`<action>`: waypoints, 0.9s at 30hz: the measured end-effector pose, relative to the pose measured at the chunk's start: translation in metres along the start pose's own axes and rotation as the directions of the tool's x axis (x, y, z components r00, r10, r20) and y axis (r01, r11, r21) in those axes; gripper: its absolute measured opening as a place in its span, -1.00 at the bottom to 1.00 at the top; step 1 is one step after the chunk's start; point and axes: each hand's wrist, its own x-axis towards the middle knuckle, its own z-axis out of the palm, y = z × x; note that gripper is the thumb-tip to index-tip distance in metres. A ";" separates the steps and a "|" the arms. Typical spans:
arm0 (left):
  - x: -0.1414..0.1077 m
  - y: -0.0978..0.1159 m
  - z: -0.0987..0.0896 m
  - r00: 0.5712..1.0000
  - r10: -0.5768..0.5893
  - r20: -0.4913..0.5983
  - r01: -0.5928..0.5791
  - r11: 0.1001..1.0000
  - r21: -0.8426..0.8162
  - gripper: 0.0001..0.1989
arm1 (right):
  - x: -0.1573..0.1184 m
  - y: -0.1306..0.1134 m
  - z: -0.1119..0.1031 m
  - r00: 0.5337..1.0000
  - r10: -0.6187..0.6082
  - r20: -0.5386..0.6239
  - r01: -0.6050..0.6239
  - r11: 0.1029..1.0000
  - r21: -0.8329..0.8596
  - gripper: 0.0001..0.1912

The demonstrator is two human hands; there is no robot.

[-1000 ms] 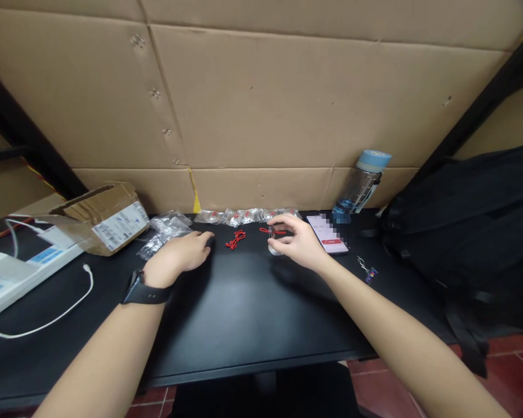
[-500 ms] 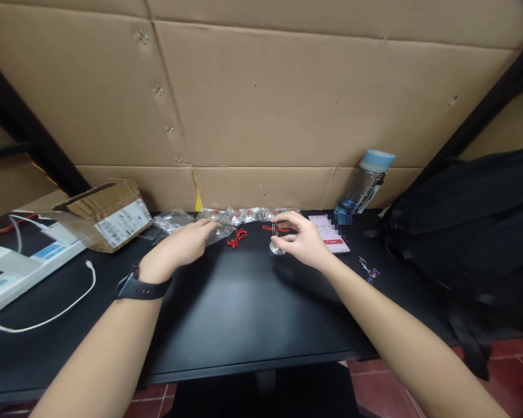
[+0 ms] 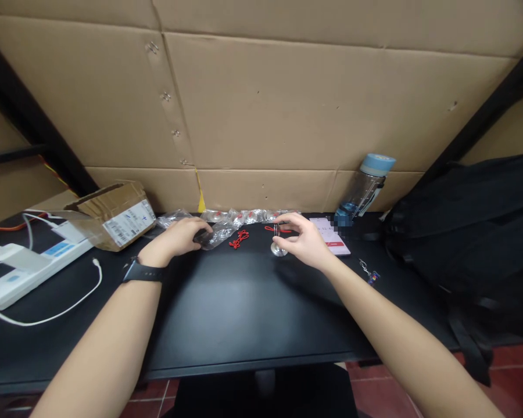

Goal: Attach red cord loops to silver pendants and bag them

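Note:
My right hand [image 3: 304,239] pinches a small silver metal piece between thumb and fingers. It has a round, shiny disc [image 3: 279,249] at the bottom, and a red cord [image 3: 283,230] shows beside the fingers. The exact kind of piece I cannot make out. My left hand [image 3: 181,239], with a black watch [image 3: 143,271] on its wrist, is at a crumpled clear plastic bag [image 3: 221,233]. Its thumb and fingers are curved and apart. Between the two hands lies a knotted bunch of red cords [image 3: 239,239].
Several small plastic-wrapped silver pieces [image 3: 253,216] line the cardboard wall. An opened cardboard box [image 3: 126,220] and white power strip [image 3: 47,264] stand left. To the right are a blue-lidded bottle [image 3: 361,188], pink-white phone-like item [image 3: 337,244], keychain [image 3: 370,274] and black bag [image 3: 475,232].
My left hand has drawn back a little to the left, its thumb now showing and more of the plastic bag uncovered. My right hand keeps its pinch. The whole view has shifted slightly.

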 end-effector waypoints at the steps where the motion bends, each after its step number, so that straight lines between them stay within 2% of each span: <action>1: 0.001 0.000 0.002 1.000 -0.015 0.012 0.015 1.000 -0.004 -0.52 | 0.000 0.000 0.000 1.000 0.001 0.000 -0.001 1.000 0.000 -0.67; 6: 0.002 0.003 0.007 0.990 -0.143 0.007 0.143 0.989 0.020 -0.64 | 0.000 -0.001 0.000 1.000 -0.008 -0.004 0.008 1.000 0.013 -0.67; 13: 0.002 0.030 -0.001 0.975 -0.216 -0.043 0.219 0.969 0.111 -0.71 | 0.001 0.000 0.000 1.000 -0.009 0.002 0.009 1.000 -0.001 -0.67; 17: 0.002 0.039 -0.003 0.978 -0.205 -0.048 0.210 0.967 0.148 -0.73 | 0.001 0.000 0.000 1.000 0.002 0.016 -0.002 1.000 -0.018 -0.66; 22: 0.001 0.047 -0.003 0.978 -0.177 -0.108 0.196 0.960 0.201 -0.79 | 0.001 0.000 -0.001 1.000 -0.005 0.018 0.006 1.000 -0.027 -0.65; 26: 0.003 0.051 0.001 0.972 -0.170 -0.163 0.195 0.968 0.157 -0.85 | 0.001 0.000 0.000 1.000 0.000 0.018 0.000 1.000 -0.026 -0.65; 27: 0.004 0.051 0.003 0.972 -0.154 -0.179 0.180 0.973 0.144 -0.81 | 0.001 0.000 0.000 1.000 0.003 0.019 -0.002 1.000 -0.024 -0.65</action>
